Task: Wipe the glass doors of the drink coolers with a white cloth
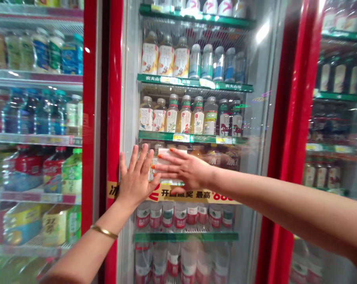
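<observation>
My left hand (135,177) lies flat with fingers spread near the left edge of the fridge's glass door (246,157). A gold bangle (104,232) sits on that wrist. My right hand (190,169) reaches in from the right, its orange-nailed fingers stretched out over a white rectangular piece (181,152). Its upper and lower edges show beyond the fingers; whether it is paper or cloth I cannot tell. A yellow printed strip (196,195) crosses the door just below the hands.
Behind the glass stand several rows of bottled drinks (185,114) on green-edged shelves (193,137). Red frames (114,98) border the door. Another cooler with bottles and multipacks (42,169) is at left; a further red-framed one with bottles (338,77) is at right.
</observation>
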Demonstrator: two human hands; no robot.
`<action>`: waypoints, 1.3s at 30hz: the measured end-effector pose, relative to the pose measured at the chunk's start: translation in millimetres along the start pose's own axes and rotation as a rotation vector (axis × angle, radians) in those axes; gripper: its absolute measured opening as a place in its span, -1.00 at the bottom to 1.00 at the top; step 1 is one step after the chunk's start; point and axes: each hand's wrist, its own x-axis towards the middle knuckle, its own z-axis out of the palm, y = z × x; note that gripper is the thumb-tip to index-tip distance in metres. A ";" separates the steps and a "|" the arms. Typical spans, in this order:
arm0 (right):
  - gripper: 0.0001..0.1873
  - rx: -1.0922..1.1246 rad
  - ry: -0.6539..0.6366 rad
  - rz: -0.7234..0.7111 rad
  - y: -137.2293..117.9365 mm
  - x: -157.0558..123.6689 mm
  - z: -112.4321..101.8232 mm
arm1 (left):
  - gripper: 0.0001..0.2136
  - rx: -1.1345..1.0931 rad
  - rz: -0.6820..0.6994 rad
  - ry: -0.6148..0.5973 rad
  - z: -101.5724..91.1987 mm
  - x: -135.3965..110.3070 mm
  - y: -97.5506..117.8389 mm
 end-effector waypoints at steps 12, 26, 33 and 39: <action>-0.37 0.033 0.108 0.108 77.0 68.7 -30.5 | -0.18 0.070 0.003 -0.001 -3.9 -2.3 1.9; -0.31 -0.009 0.134 0.205 60.0 114.1 -36.8 | -0.49 0.099 0.229 0.150 -5.9 -22.0 0.7; -0.27 0.089 0.319 0.362 15.5 39.8 7.3 | -0.29 0.030 0.141 0.011 -5.9 -14.7 -2.9; -0.16 0.044 0.287 0.773 3.8 -86.3 19.2 | -0.32 0.000 0.198 -0.047 -12.6 -13.7 -11.2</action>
